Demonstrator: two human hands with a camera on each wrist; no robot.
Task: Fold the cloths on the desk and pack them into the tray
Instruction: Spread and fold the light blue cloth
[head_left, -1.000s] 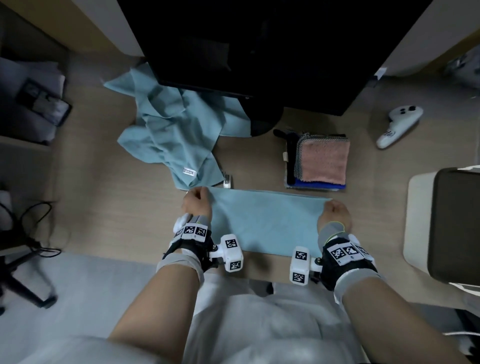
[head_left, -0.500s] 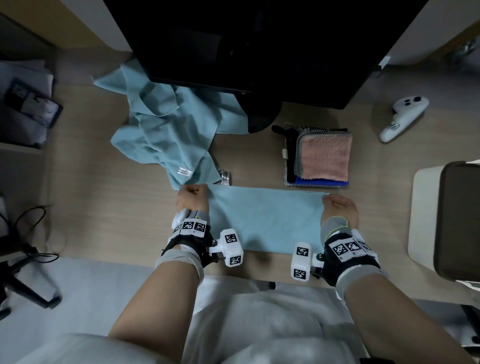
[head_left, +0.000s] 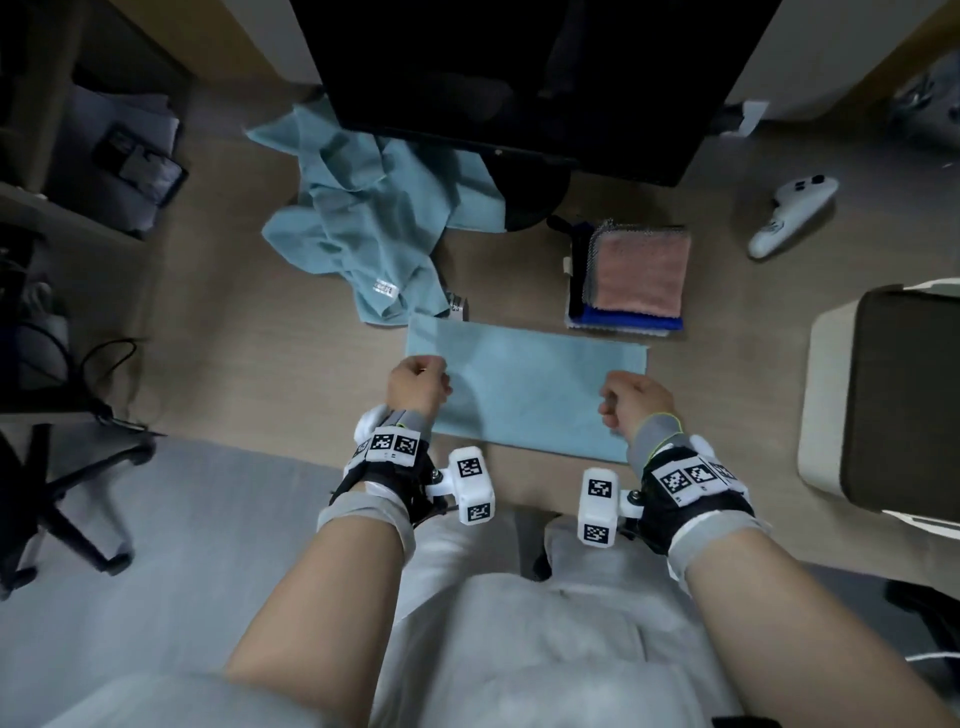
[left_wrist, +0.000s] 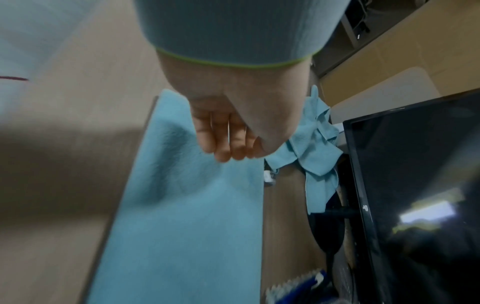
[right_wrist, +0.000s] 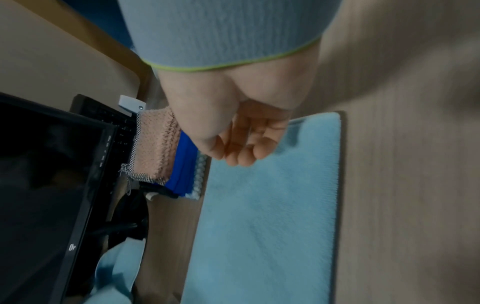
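Note:
A light blue cloth (head_left: 524, 384), folded to a long rectangle, lies flat near the desk's front edge; it also fills the left wrist view (left_wrist: 187, 226) and the right wrist view (right_wrist: 267, 205). My left hand (head_left: 421, 384) hovers over its left end, fingers (left_wrist: 223, 144) curled and holding nothing. My right hand (head_left: 631, 400) hovers over its right end, fingers (right_wrist: 244, 152) curled in the same way. A crumpled heap of light blue cloths (head_left: 374, 223) lies behind on the left. A folded stack topped by a pink cloth (head_left: 641, 273) sits on a dark tray (head_left: 574, 270) behind on the right.
A black monitor (head_left: 519, 78) and its stand rise at the back of the desk. A white controller (head_left: 789, 213) lies at the far right. A chair with a dark seat (head_left: 904, 400) stands close on the right. Bare desk lies left of the folded cloth.
Both hands have let go of the cloth's far corners and drawn back toward me over its ends. The cloth now lies flat and free.

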